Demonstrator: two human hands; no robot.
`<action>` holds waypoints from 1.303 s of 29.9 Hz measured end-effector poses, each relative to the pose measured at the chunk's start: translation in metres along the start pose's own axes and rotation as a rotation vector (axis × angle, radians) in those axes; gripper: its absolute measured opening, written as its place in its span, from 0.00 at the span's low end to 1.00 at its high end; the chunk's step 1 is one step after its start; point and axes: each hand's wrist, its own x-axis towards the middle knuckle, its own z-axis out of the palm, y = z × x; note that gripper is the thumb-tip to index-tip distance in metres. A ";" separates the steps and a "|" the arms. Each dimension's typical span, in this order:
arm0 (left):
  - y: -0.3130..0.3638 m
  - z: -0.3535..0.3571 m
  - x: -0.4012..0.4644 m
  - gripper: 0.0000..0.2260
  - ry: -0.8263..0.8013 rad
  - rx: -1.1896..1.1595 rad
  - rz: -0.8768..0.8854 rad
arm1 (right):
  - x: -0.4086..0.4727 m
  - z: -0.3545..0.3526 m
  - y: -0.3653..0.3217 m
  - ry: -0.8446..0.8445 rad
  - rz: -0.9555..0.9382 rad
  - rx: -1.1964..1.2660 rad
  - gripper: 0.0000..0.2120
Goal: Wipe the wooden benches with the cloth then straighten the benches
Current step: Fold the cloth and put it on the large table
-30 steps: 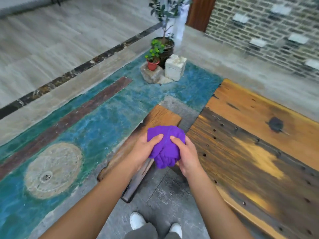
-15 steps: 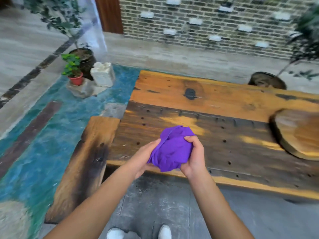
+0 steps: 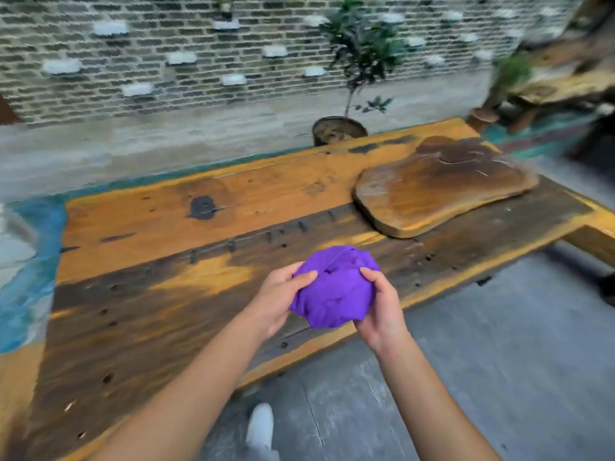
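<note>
Your forearms are bare right up to the bottom edge of the view, no sleeves showing. Your left hand [image 3: 276,301] and right hand [image 3: 382,309] carry no gloves, rings, watch or wristband. Down between your arms you've got one white shoe [image 3: 260,427] showing, rounded toe, plain upper, blurred, with a bit of grey trouser leg [image 3: 266,455] at its lower edge.

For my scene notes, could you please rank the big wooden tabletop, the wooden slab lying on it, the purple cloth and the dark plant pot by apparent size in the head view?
1. Wooden tabletop
2. Wooden slab
3. Purple cloth, though it is nearer the camera
4. Plant pot, partly hidden behind the tabletop and farther off
</note>
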 end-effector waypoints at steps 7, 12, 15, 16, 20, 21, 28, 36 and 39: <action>0.021 0.083 0.105 0.09 -0.167 -0.093 -0.153 | 0.047 -0.052 -0.061 0.139 -0.120 0.085 0.18; 0.017 0.137 0.157 0.09 -0.284 -0.077 -0.262 | 0.072 -0.069 -0.086 0.181 -0.130 0.086 0.21; 0.010 0.164 0.182 0.09 -0.255 -0.029 -0.279 | 0.082 -0.087 -0.100 0.294 -0.199 0.093 0.27; 0.006 0.173 0.191 0.10 -0.242 0.011 -0.281 | 0.086 -0.095 -0.107 0.345 -0.221 0.090 0.28; -0.012 0.213 0.228 0.17 -0.221 0.192 -0.264 | 0.102 -0.134 -0.146 0.478 -0.226 0.112 0.21; -0.015 0.222 0.237 0.18 -0.232 0.242 -0.249 | 0.106 -0.143 -0.156 0.499 -0.228 0.116 0.20; -0.041 0.307 0.304 0.24 -0.525 0.267 -0.231 | 0.151 -0.226 -0.251 0.496 -0.224 0.170 0.20; -0.072 0.388 0.383 0.12 -0.243 0.270 -0.156 | 0.217 -0.318 -0.351 0.263 -0.105 -0.067 0.22; -0.086 0.396 0.415 0.13 -0.107 0.310 -0.166 | 0.251 -0.336 -0.370 0.300 -0.055 -0.192 0.21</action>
